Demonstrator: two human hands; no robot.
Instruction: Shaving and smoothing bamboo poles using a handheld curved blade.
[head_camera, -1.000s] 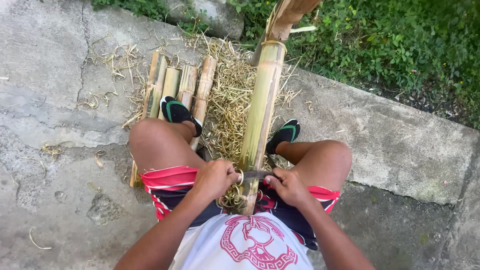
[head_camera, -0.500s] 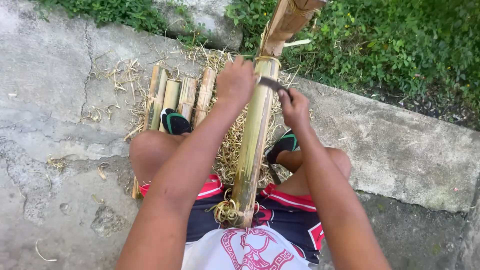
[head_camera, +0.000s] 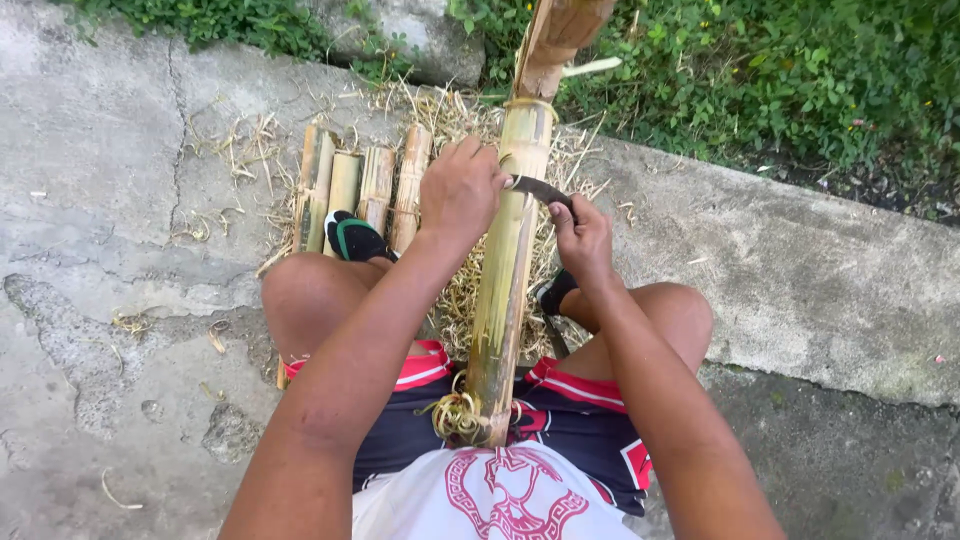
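Now both hands (arms outstretched) clamped on knife (head_camera: 540, 189) ends across bamboo pole (head_camera: 505, 270).

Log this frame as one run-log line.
left hand: grips blade end on bamboo pole | right hand: grips curved blade | cut bamboo pieces, shavings on concrete

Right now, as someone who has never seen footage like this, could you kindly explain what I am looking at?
The picture comes from a camera worn on a person's head, looking down at their own bare arms and legs as they sit on concrete ground. A long bamboo pole runs from their lap away towards the greenery. The left hand and the right hand each grip one end of a dark blade laid across the pole. Beside the left foot lie cut bamboo pieces on straw-like shavings.
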